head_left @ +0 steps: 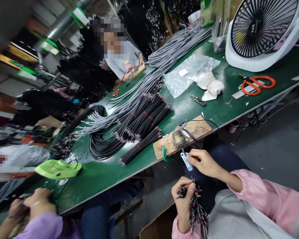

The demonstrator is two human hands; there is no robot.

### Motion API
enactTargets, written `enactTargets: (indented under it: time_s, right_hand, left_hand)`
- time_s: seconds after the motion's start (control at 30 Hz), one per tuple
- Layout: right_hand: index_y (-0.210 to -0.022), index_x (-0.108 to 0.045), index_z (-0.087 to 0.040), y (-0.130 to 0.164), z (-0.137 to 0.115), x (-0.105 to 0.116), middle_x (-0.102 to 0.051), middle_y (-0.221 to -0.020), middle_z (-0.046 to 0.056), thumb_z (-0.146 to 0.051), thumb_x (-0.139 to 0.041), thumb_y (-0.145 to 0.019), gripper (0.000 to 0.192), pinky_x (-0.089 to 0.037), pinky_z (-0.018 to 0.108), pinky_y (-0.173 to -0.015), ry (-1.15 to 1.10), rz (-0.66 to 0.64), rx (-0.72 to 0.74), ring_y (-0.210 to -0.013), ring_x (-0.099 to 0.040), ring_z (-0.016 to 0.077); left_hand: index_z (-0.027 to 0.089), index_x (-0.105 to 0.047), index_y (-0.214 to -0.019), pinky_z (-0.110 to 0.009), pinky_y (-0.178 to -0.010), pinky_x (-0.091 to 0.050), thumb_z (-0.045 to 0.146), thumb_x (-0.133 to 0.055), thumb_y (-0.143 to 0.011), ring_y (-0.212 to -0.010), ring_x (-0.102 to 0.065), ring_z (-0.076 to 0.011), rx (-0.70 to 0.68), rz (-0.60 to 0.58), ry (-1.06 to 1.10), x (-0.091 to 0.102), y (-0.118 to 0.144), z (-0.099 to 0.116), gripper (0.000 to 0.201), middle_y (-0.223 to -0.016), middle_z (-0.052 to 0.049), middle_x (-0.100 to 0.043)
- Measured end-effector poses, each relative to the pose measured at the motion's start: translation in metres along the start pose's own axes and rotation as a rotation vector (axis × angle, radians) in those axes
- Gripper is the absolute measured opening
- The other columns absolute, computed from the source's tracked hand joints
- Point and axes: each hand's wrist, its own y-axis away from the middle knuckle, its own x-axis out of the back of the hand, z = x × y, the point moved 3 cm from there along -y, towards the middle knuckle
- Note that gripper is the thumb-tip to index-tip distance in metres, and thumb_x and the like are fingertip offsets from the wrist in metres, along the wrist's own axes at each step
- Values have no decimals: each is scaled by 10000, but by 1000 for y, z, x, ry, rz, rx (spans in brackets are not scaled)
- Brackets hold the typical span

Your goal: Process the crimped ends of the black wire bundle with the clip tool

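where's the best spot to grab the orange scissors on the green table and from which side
Probably by the orange handle loops, coming from above on the table-edge side. The scissors lie flat on the green table with loops wide and clear, while the dark blade end points toward the white fan. A hand reaching from the edge meets the loops first and stays off the blades.

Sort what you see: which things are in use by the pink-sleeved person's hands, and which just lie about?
In use: left hand gripping bundle of black stripped-end wires; right hand holding small blue-handled cutter.

Lying about: orange-handled scissors, white fan, clear plastic bag, lime plastic grille.
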Motion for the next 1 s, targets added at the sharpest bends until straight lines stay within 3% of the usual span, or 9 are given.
enactTargets:
  time_s: [0.23,0.5,0.7,0.83,1.0]
  right_hand:
    - [-651,-646,-118,-13,3,-14,-498,-516,-14,-582,-502,-802,509,-305,223,-480,-359,-105,-195,-487,-423,96]
    - [-662,-668,-104,-8,4,-23,-530,-518,-7,-527,-606,-755,437,-310,213,-466,-755,-116,-345,-462,-430,81]
    - [-662,-668,-94,-7,11,-28,-546,-521,0,-516,-599,-773,442,-329,213,-476,-829,-124,-347,-460,-450,79]
    - [-700,-676,-83,-1,24,-27,-581,-606,34,-568,-489,-825,535,-355,233,-542,-911,-76,-374,-551,-485,102]
    - [-783,-682,-81,11,41,-15,-596,-651,50,-527,-428,-875,521,-347,252,-589,-813,-27,-419,-611,-497,121]
  left_hand:
    - [159,-657,-638,-213,-435,-414,194,-693,-702,-459,-534,-101,-89,28,-82,-2,-11,23,81,-610,7,-552]
    - [147,-697,-602,-233,-425,-422,227,-712,-666,-450,-528,-120,-62,21,-162,-7,-22,23,103,-595,-25,-598]
    - [141,-682,-595,-225,-422,-404,248,-697,-697,-409,-495,-96,-4,0,-132,-7,-24,20,149,-546,5,-548]
    - [139,-678,-614,-222,-409,-399,266,-705,-693,-401,-489,-91,2,17,-104,-5,-22,16,152,-561,8,-548]
    - [135,-671,-623,-222,-407,-407,276,-703,-697,-420,-503,-96,-3,22,-104,-5,-20,13,162,-579,-2,-559]
